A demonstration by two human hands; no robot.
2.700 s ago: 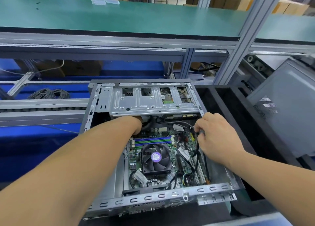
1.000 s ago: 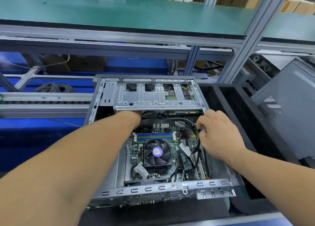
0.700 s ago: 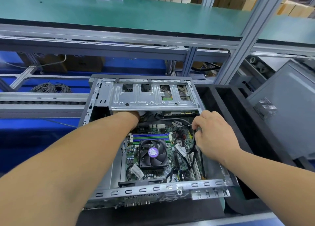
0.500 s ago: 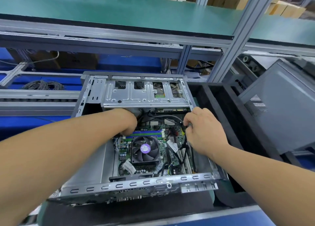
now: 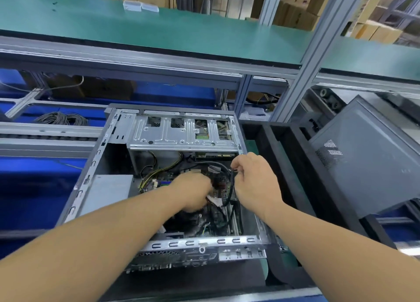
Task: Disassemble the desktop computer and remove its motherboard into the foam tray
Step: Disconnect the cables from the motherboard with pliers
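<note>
The open desktop case lies in front of me, with its metal drive cage at the far end. My left hand is inside the case, blurred, and covers the fan and much of the motherboard. Its fingertips are at a white connector, and its grip is unclear. My right hand pinches a black cable that loops down to the board. The black foam tray stands directly right of the case.
A grey side panel leans on the tray's right side. Yellow and black power wires run under the drive cage. A green shelf on aluminium posts spans above, and a conveyor rail with coiled cables is at left.
My left hand has come out from under the drive cage and now sits over the fan, near the white connector. My right hand keeps its pinch on the black cable, raised slightly.
</note>
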